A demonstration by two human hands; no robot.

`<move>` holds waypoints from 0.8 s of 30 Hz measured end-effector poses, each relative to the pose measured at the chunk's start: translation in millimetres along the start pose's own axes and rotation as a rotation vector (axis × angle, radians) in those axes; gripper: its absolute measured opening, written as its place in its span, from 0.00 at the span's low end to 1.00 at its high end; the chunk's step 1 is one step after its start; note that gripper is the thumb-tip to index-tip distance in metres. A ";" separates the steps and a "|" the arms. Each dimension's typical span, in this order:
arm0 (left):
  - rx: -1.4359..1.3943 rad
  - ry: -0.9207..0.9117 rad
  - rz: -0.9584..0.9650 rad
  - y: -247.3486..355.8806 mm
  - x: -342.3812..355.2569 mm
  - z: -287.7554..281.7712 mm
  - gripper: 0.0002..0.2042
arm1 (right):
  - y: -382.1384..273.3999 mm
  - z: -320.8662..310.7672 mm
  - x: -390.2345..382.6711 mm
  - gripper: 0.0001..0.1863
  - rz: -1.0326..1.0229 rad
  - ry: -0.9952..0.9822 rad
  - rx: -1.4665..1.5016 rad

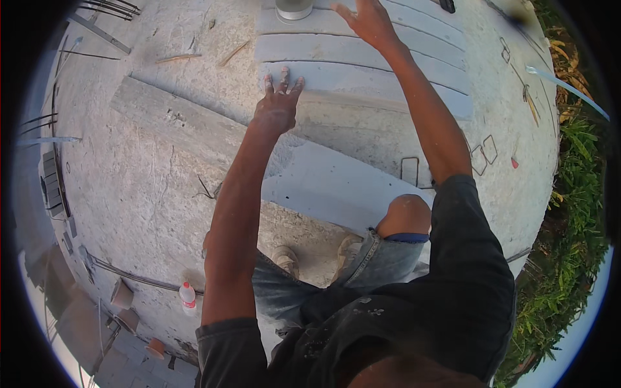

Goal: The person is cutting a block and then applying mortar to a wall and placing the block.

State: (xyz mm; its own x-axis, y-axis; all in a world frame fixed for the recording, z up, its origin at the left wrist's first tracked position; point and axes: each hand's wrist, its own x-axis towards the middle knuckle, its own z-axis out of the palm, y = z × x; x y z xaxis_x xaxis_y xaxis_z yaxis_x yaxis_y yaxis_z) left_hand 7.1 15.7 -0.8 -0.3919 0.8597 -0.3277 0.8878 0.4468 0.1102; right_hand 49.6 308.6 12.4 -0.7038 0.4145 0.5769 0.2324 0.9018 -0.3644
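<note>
My left hand (278, 100) rests open, fingers spread, on the nearest of several pale grey strips (362, 74) with dark gaps between them. My right hand (372, 22) is higher up over the strips, thumb apart from its fingers, which the top edge partly cuts off. Left of it stands a round silvery container (292, 10), partly out of view. Below both hands a long grey slab (323, 181) lies diagonally in front of my legs, with my right knee over its lower end.
Rough concrete surrounds me, with bent wire loops (484, 152) at the right and steel rods (97, 26) at the upper left. A red-capped plastic bottle (188, 297) stands lower left, near pots (123, 294). Green plants (569, 168) line the right edge.
</note>
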 end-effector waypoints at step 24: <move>-1.882 0.882 -1.121 52.9 -258.0 132.3 0.43 | -53.3 -80.2 -367.8 0.45 0.742 -1.108 -0.105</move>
State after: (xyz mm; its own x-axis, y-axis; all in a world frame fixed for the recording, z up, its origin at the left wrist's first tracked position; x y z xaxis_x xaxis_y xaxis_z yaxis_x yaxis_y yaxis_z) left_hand 187.2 -215.2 -34.5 -0.8030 -0.1489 -0.5771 -0.5589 -0.1478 0.8159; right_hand 350.0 117.9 -121.7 -0.5477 0.5350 -0.6432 0.8093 0.5337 -0.2453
